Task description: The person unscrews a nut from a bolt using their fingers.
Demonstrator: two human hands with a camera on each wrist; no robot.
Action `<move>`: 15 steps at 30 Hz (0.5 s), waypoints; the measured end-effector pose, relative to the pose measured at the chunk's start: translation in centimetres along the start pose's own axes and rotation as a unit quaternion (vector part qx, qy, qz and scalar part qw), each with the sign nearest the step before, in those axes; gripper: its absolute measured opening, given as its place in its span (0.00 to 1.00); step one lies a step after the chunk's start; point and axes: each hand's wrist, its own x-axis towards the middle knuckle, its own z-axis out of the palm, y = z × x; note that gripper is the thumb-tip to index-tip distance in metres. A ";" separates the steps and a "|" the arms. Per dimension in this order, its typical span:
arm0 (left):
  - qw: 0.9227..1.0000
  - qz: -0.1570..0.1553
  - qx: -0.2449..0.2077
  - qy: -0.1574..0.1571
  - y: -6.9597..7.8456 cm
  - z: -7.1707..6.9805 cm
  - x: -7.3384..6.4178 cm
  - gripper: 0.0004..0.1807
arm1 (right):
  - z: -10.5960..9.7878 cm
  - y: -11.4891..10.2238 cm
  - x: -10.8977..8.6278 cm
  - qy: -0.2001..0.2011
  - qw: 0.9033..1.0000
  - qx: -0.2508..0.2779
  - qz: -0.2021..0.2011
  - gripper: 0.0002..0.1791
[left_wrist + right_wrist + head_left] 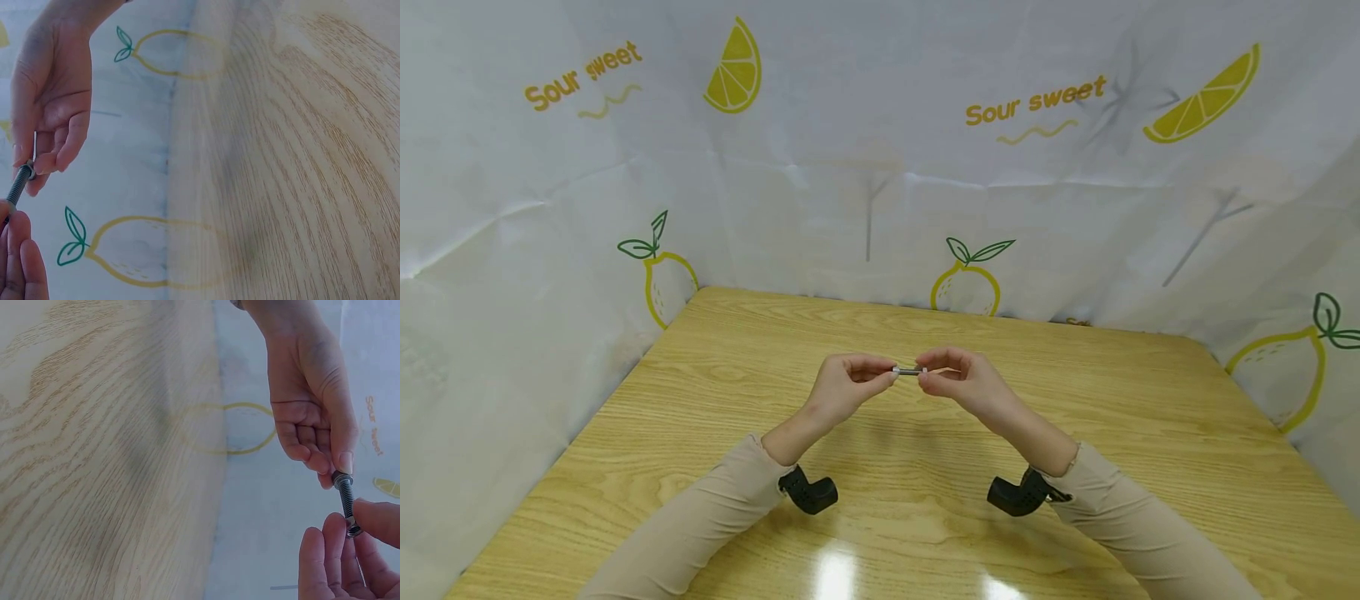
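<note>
Above the wooden table, both hands hold a metal bolt [910,372] lying nearly level between them. My left hand [842,387] pinches its head end between thumb and fingers. At the other end, my right hand [966,383] pinches a nut [354,529] with thumb and fingertips. Grey threads show along the bolt's shaft [347,499] between the two grips. In the left wrist view the nut [28,169] sits at the shaft's end by the right fingertips. A thin shiny edge runs along the right fingers; what it belongs to is hidden.
The wood-grain table [737,333] stretches under both forearms. A white curtain [820,208] printed with lemons hangs along its back and sides. Each wrist carries a black camera mount, one on the left [811,492] and one on the right [1017,495].
</note>
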 end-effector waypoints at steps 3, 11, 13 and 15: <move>1.000 -0.001 0.000 -0.001 0.0 0.0 0.0 0.13 | 0.0 0.0 0.1 0.005 1.000 -0.007 0.002 0.22; 1.000 0.000 0.001 0.001 0.0 0.0 0.0 0.12 | -0.2 0.0 0.0 -0.020 1.000 -0.008 0.013 0.24; 1.000 -0.001 0.003 0.001 0.1 0.0 0.0 0.12 | -0.3 0.0 0.0 -0.029 0.999 -0.007 0.015 0.23; 1.000 -0.001 0.003 0.000 0.1 0.0 -0.1 0.12 | -0.3 0.0 0.0 -0.033 0.999 -0.009 0.017 0.22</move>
